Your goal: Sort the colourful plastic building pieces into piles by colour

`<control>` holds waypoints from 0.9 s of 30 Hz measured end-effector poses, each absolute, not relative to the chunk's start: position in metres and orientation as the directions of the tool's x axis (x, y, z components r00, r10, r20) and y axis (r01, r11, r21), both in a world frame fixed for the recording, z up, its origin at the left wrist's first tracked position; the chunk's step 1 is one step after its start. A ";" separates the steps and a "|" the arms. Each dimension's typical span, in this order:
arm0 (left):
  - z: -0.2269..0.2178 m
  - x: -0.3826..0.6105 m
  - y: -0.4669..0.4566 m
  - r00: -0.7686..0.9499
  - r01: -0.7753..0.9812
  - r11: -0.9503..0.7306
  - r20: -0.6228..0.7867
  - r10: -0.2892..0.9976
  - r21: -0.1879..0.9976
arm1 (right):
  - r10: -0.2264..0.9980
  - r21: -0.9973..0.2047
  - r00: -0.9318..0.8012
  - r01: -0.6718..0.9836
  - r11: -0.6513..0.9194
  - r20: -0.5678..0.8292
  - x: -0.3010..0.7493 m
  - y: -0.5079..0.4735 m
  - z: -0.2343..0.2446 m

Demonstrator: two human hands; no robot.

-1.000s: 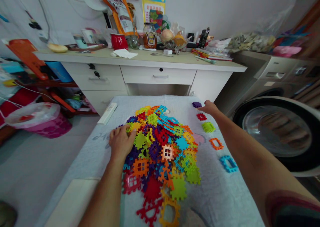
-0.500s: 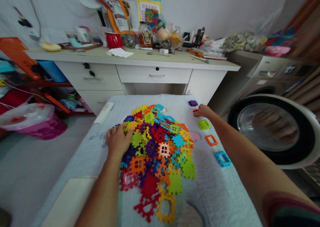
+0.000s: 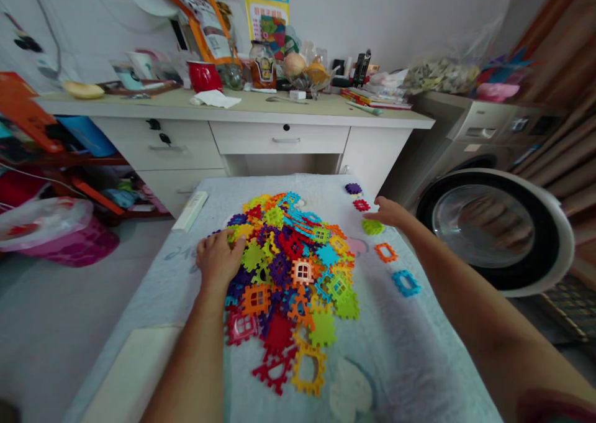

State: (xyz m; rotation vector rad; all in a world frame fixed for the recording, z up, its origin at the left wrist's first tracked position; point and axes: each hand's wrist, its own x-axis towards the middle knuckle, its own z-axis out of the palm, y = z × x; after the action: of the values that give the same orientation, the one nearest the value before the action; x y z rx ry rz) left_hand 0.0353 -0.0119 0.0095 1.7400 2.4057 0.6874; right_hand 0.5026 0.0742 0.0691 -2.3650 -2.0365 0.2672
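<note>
A heap of colourful plastic building tiles (image 3: 279, 268) with notched edges covers the middle of the cloth-topped table. My left hand (image 3: 218, 255) rests on the heap's left edge, its fingers spread and a yellow tile near the fingertips. At the right side, several tiles lie in a column: purple (image 3: 353, 188), red (image 3: 361, 205), lime green (image 3: 372, 227), an orange frame (image 3: 386, 253) and a blue frame (image 3: 406, 282). My right hand (image 3: 390, 213) is beside the red and green ones, fingers apart and holding nothing I can see; its lower fingers touch or hover over the green tile.
A white box-like strip (image 3: 190, 212) lies at the table's left edge. Behind stands a white desk (image 3: 279, 138) with jars, a red mug (image 3: 205, 76) and books. A washing machine (image 3: 465, 137) with its round door (image 3: 498, 227) swung out is on the right; a pink bin (image 3: 88, 240) is left.
My right hand has let go of the red tile and drawn back to the right, leaving that tile uncovered. My left hand stays on the heap. The view has shifted slightly.
</note>
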 end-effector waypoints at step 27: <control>0.011 0.035 -0.010 -0.326 0.886 0.238 0.170 0.930 0.399 | 0.960 -0.135 0.273 0.951 -0.280 -0.071 0.485 0.034 0.053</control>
State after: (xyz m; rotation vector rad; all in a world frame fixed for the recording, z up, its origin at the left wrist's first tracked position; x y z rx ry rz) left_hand 0.0347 -0.0100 0.0113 1.7596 2.3888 0.6587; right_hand 0.4846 0.0338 0.0535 -2.4530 -1.8441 0.2122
